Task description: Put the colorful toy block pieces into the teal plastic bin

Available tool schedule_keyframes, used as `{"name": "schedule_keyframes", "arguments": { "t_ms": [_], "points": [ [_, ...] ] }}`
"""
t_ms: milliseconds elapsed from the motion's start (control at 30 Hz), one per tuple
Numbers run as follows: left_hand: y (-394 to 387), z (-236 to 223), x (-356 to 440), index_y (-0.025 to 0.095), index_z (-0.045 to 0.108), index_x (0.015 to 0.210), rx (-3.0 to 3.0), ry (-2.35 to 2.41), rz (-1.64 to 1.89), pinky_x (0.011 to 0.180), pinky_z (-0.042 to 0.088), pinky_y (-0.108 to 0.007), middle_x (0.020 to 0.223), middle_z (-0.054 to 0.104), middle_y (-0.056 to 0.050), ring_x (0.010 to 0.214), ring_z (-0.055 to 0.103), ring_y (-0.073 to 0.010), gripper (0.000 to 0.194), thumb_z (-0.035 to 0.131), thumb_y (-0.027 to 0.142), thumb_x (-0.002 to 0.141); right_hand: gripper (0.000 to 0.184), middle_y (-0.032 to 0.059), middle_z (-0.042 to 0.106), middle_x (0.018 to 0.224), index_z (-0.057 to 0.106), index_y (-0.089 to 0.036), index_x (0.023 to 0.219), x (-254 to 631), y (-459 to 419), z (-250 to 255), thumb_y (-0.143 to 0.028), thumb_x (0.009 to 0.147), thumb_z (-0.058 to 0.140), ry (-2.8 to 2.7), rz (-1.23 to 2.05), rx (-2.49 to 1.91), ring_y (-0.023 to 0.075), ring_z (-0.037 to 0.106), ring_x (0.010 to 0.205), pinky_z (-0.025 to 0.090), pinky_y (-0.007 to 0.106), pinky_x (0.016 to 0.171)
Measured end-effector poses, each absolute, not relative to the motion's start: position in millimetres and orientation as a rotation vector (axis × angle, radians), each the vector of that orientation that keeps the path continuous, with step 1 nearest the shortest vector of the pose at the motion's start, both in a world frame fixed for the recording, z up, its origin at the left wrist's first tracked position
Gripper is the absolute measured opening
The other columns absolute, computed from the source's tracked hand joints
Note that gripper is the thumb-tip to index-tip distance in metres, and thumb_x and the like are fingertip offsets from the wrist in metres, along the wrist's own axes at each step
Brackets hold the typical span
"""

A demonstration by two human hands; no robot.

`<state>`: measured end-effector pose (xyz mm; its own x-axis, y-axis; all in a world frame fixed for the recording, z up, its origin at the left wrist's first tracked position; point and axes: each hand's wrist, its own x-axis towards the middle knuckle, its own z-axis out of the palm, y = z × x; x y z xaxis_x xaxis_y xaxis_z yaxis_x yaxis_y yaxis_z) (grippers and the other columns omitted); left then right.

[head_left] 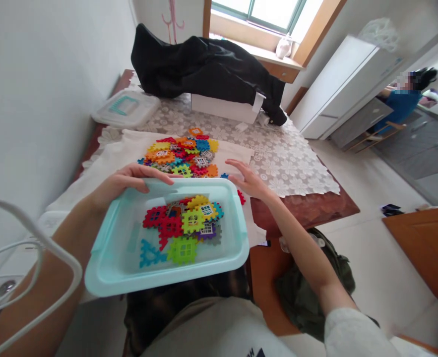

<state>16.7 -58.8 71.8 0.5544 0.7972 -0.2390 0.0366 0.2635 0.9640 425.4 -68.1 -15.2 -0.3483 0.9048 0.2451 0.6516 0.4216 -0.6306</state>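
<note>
A light teal plastic bin [118,277] is held near my body, tilted toward me. Inside it lie several interlocking building tiles [183,250] in red, green, yellow, blue, purple and grey, some with window grids. My left hand [140,176] grips the bin's far rim on the left, fingers over the edge. Just beyond the bin's far right corner, my right hand [250,181] is open with fingers spread, holding nothing. A pile of the same colourful tiles [183,156] rests on a white cloth [122,148] behind the bin, its near side partly hidden by the rim.
A lace-covered table [296,168] carries a white lid [127,109] at the left and a white box under a black cover [204,64] at the back. White cables [66,263] hang at the left. A dark backpack [300,297] sits at right. A person in blue [399,106] is in the background.
</note>
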Motion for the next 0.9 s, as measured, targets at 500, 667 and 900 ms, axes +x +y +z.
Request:
{"name": "schedule_keyframes", "arguments": {
  "t_ms": [500, 667, 900],
  "points": [
    [-54.7, 64.7, 10.6, 0.023, 0.101, 0.099, 1.242, 0.87, 0.589, 0.103, 0.07, -0.034, 0.126, 0.094, -0.012, 0.117, 0.088, -0.0405, 0.036, 0.086, 0.021, 0.066, 0.056, 0.0151, 0.078, 0.135, 0.074, -0.021, 0.158, 426.7, -46.0, -35.7, -0.037, 0.105, 0.078, -2.213, 0.514, -1.471, 0.0302, 0.075, 0.122, 0.058, 0.046, 0.114],
    [-63.7, 72.4, 12.9, 0.023, 0.101, 0.1, 1.228, 0.895, 0.597, 0.106, 0.068, -0.033, 0.127, 0.094, -0.012, 0.12, 0.087, -0.0383, 0.036, 0.081, 0.017, 0.07, 0.037, 0.0025, 0.071, 0.088, 0.084, -0.017, 0.107, 425.8, -5.5, -24.6, -0.052, 0.093, 0.088, -2.094, 0.842, -1.37, 0.0186, 0.06, 0.08, 0.05, 0.034, 0.079],
    [-78.5, 72.2, 21.4, 0.021, 0.099, 0.093, 1.19, 0.962, 0.717, 0.111, 0.064, -0.041, 0.119, 0.094, -0.014, 0.131, 0.083, -0.048, 0.032, 0.076, 0.018, 0.07, 0.07, 0.0011, 0.073, 0.099, 0.076, -0.026, 0.127, 394.4, -23.9, -10.5, -0.08, 0.086, 0.092, -1.543, 1.157, -1.058, 0.0165, 0.063, 0.083, 0.054, 0.029, 0.071]
  ]
}}
